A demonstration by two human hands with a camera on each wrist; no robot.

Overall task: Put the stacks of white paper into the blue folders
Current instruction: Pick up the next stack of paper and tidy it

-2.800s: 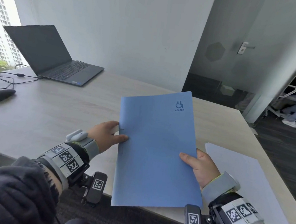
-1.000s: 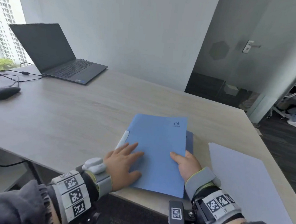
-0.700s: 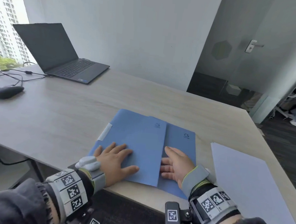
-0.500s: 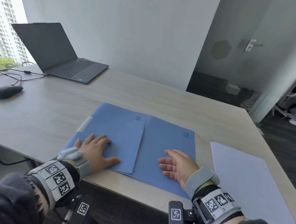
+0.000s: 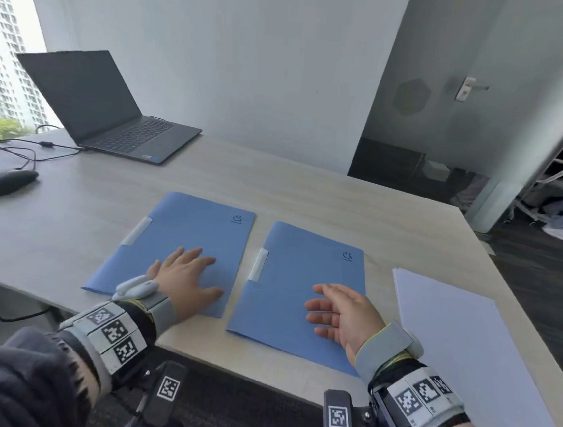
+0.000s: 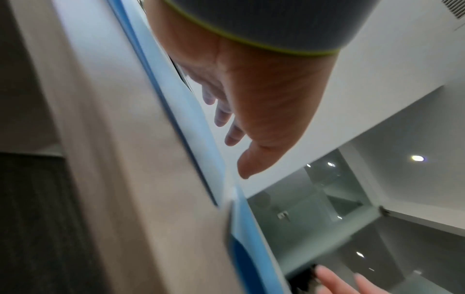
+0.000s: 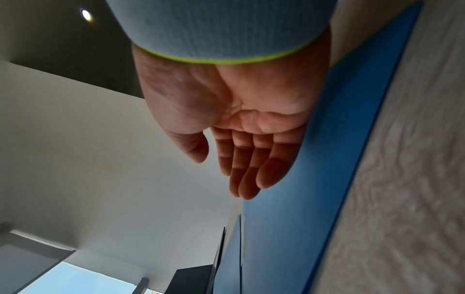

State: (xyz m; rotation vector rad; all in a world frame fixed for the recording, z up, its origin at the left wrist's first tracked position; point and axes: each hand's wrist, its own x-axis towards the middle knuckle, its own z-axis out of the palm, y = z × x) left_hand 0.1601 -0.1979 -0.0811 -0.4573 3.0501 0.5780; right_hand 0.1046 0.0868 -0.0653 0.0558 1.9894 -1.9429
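Two closed blue folders lie side by side on the wooden table. My left hand rests flat, fingers spread, on the near part of the left folder. My right hand hovers with straight fingers just over the right folder, holding nothing. A stack of white paper lies to the right of the folders. The left wrist view shows my left hand against the left folder's edge. The right wrist view shows my right hand with straight fingers beside the right folder.
An open laptop sits at the table's far left, with a black mouse and cables nearer the left edge. The table's near edge runs just under my wrists. A glass door and a person stand beyond the right side.
The folders, held upright in both hands, were laid on the table, then slid apart: my left hand pushed the top one leftward until a gap opened. My right hand has lifted slightly.
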